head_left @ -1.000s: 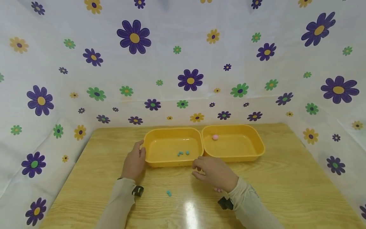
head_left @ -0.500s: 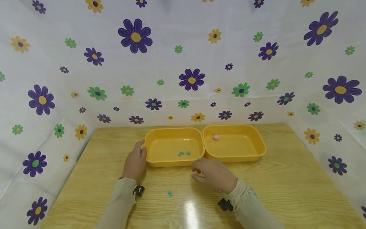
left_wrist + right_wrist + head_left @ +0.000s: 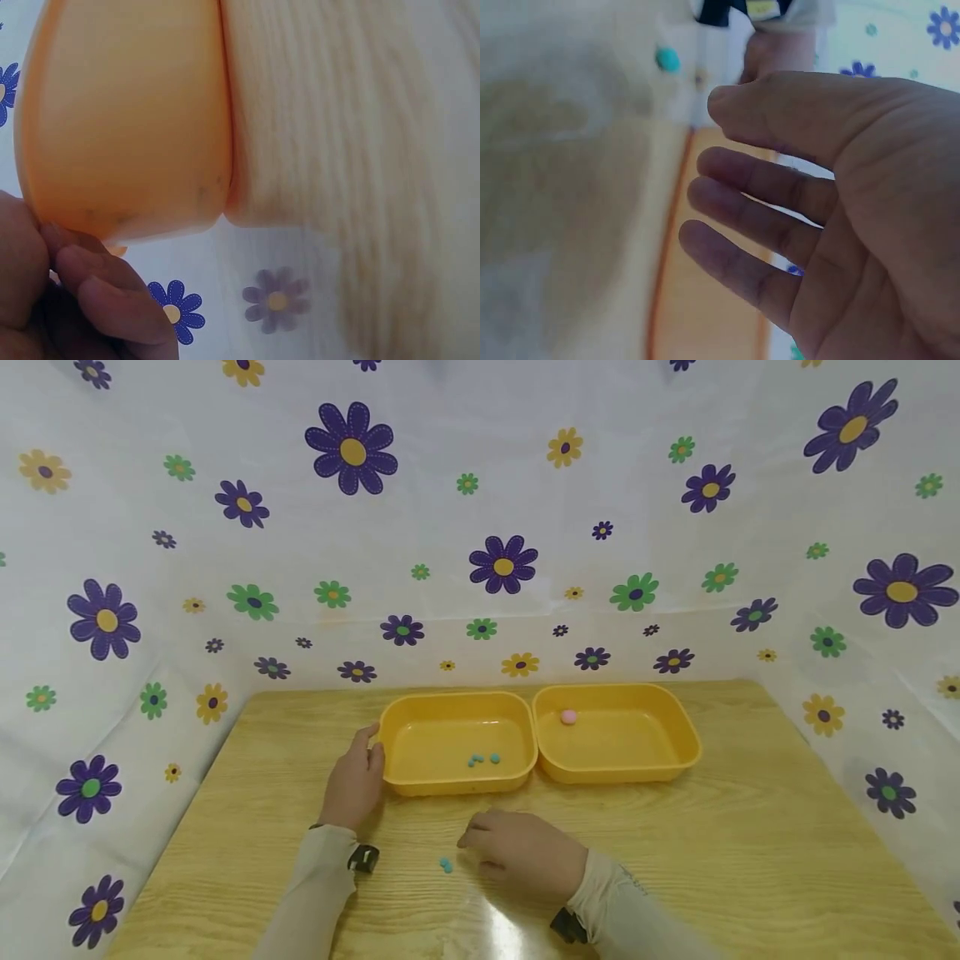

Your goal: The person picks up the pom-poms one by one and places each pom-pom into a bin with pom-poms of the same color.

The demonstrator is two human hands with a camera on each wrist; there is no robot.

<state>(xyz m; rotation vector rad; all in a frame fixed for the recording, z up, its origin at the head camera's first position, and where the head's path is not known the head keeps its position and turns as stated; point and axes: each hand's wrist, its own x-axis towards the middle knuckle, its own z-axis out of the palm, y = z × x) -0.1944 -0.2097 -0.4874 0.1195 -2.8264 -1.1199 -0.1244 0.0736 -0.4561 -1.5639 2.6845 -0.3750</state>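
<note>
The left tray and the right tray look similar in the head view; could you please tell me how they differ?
The left tray holds small blue pieces; the right tray holds a pink ball instead. The left hand touches the left tray's outer end, while no hand touches the right tray. Both are yellow with rounded corners and stand on the table.

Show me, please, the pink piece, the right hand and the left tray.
Pink piece (image 3: 568, 717): head view, middle of its visible surface.
Right hand (image 3: 525, 853): head view, back of the hand.
Left tray (image 3: 423, 747): head view, bare part of its floor.
</note>
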